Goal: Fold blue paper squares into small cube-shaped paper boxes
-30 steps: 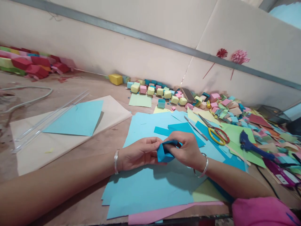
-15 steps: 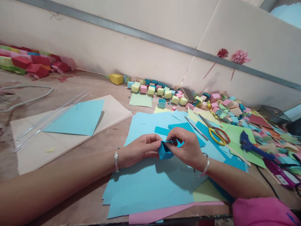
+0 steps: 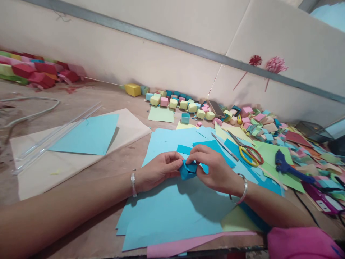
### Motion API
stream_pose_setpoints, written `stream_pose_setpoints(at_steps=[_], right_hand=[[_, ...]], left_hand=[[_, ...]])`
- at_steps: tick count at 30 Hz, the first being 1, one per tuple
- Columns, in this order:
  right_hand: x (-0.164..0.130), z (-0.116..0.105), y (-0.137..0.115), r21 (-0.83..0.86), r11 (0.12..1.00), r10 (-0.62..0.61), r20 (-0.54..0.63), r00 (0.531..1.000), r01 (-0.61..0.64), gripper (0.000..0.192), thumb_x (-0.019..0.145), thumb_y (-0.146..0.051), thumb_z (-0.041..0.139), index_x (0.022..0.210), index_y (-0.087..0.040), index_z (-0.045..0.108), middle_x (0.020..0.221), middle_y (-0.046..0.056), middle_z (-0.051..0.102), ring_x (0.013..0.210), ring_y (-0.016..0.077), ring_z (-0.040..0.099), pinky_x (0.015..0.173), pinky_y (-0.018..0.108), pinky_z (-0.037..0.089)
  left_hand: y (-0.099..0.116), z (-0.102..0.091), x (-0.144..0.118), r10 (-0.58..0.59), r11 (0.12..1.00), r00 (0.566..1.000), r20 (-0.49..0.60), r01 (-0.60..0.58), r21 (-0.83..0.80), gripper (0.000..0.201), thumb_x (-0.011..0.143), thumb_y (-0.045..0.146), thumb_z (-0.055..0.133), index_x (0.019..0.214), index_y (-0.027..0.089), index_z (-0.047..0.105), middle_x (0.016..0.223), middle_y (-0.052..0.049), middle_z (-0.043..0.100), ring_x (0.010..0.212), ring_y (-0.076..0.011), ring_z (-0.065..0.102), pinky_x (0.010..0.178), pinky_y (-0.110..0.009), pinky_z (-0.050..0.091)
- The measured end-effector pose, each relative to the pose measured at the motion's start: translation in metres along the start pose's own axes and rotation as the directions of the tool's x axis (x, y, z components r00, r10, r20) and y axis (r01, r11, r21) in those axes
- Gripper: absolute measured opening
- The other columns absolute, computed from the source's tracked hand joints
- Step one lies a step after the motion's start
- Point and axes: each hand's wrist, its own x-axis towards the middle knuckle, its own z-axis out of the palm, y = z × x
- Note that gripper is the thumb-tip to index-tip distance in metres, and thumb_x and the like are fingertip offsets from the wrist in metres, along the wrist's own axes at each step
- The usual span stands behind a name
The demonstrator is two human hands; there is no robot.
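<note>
Since half a second ago the small folded piece of dark-blue paper [image 3: 188, 169] has been pressed smaller between the two hands, its open box-like mouth now closed over by the right hand's fingertips [image 3: 194, 158], which have curled in from above. The left hand [image 3: 159, 172] pinches the piece from its side, thumb and fingers closed on the fold; the right hand [image 3: 214, 169] clamps it from the other side — both grips are tight on the paper. The piece is creased, matte and angular, with a few sharp edges showing between the fingers, and it sits just above a spread of large light-blue paper sheets [image 3: 172, 212] near the table's front edge.

Each wrist carries a plain silver metal bangle [image 3: 133, 184]. Beyond the right hand lie scissors with yellow plastic handles [image 3: 249, 153] and a dark-blue plastic glue gun [image 3: 287, 167] on a pale-green sheet. Further back runs a loose row of small folded paper cubes [image 3: 183, 105] in yellow, pink and blue — flat-sided, crisp-cornered. To the left, a light-blue square sheet [image 3: 87, 135] rests on a cream sheet, with clear plastic rods [image 3: 58, 135] lying across it.
</note>
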Motion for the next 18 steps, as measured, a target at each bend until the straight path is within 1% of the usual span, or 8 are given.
stream_pose_setpoints(at_steps=[3, 6, 8, 11, 13, 15, 16, 18], right_hand=[[0.000, 0.000, 0.000, -0.008, 1.000, -0.003, -0.012, 1.000, 0.003, 0.040, 0.071, 0.007, 0.041, 0.094, -0.015, 0.067, 0.094, 0.010, 0.062, 0.087, 0.0175, 0.058, 0.073, 0.031, 0.049], [0.000, 0.003, 0.000, 0.019, 1.000, 0.003, -0.058, 0.998, -0.002, 0.026, 0.081, -0.001, 0.048, 0.089, -0.016, 0.068, 0.093, 0.009, 0.063, 0.085, 0.0166, 0.059, 0.074, 0.031, 0.050], [0.001, 0.004, 0.000, 0.031, 0.999, 0.019, -0.069, 0.997, -0.017, 0.018, 0.081, -0.006, 0.055, 0.085, -0.017, 0.068, 0.092, 0.007, 0.064, 0.085, 0.0158, 0.060, 0.075, 0.030, 0.049], [0.001, 0.006, -0.001, 0.018, 0.998, 0.062, -0.031, 0.998, -0.061, 0.015, 0.078, -0.005, 0.058, 0.080, -0.018, 0.064, 0.087, 0.004, 0.064, 0.081, 0.0146, 0.059, 0.073, 0.029, 0.047], [0.001, 0.009, 0.000, -0.049, 0.995, 0.090, -0.002, 0.996, -0.090, 0.014, 0.076, -0.005, 0.060, 0.082, -0.017, 0.061, 0.083, 0.003, 0.064, 0.078, 0.0149, 0.058, 0.070, 0.028, 0.045], [0.000, 0.012, 0.001, -0.173, 0.980, 0.101, 0.007, 0.995, -0.099, 0.014, 0.075, -0.008, 0.062, 0.086, -0.016, 0.060, 0.081, 0.003, 0.064, 0.077, 0.0162, 0.056, 0.067, 0.029, 0.043], [-0.001, 0.015, 0.001, -0.241, 0.967, 0.092, 0.016, 0.996, -0.085, 0.013, 0.076, -0.010, 0.062, 0.087, -0.015, 0.061, 0.081, 0.004, 0.064, 0.077, 0.0169, 0.056, 0.066, 0.029, 0.042], [-0.003, 0.021, 0.003, -0.346, 0.938, 0.038, 0.050, 0.998, -0.018, 0.008, 0.079, -0.012, 0.059, 0.086, -0.015, 0.062, 0.080, 0.005, 0.064, 0.076, 0.0176, 0.055, 0.065, 0.029, 0.039]], left_hand=[[0.000, 0.001, 0.001, 0.011, 1.000, 1.000, -0.018, -0.011, -0.013, 0.030, 0.077, 0.038, 0.076, 0.087, 0.013, 0.063, 0.088, -0.002, 0.060, 0.083, -0.0131, 0.057, 0.082, -0.031, 0.046], [0.001, 0.002, -0.001, 0.024, 0.999, 0.999, -0.025, -0.023, 0.022, 0.030, 0.079, 0.039, 0.074, 0.089, 0.014, 0.063, 0.090, -0.003, 0.060, 0.082, -0.0126, 0.056, 0.079, -0.029, 0.045], [0.002, 0.003, -0.002, 0.056, 0.993, 0.998, -0.026, -0.053, 0.103, 0.030, 0.079, 0.039, 0.073, 0.090, 0.014, 0.063, 0.088, -0.002, 0.059, 0.077, -0.0114, 0.054, 0.073, -0.026, 0.044], [0.001, 0.005, -0.003, 0.109, 0.960, 0.994, 0.000, -0.105, 0.260, 0.027, 0.075, 0.031, 0.076, 0.091, 0.014, 0.062, 0.085, -0.002, 0.060, 0.075, -0.0114, 0.054, 0.069, -0.025, 0.043], [0.000, 0.008, -0.004, 0.142, 0.928, 0.990, 0.025, -0.142, 0.344, 0.027, 0.072, 0.024, 0.076, 0.092, 0.014, 0.060, 0.092, -0.004, 0.062, 0.081, -0.0140, 0.057, 0.072, -0.028, 0.045], [-0.002, 0.011, -0.005, 0.189, 0.890, 0.982, 0.030, -0.184, 0.417, 0.031, 0.073, 0.019, 0.072, 0.099, 0.016, 0.057, 0.099, -0.006, 0.064, 0.086, -0.0166, 0.059, 0.074, -0.030, 0.047], [-0.003, 0.013, -0.007, 0.208, 0.867, 0.978, 0.020, -0.193, 0.459, 0.035, 0.074, 0.017, 0.070, 0.105, 0.016, 0.054, 0.102, -0.007, 0.064, 0.088, -0.0177, 0.060, 0.075, -0.032, 0.048], [-0.004, 0.017, -0.009, 0.223, 0.819, 0.975, -0.006, -0.184, 0.544, 0.045, 0.076, 0.012, 0.062, 0.118, 0.017, 0.046, 0.104, -0.008, 0.066, 0.089, -0.0194, 0.062, 0.076, -0.034, 0.049]])
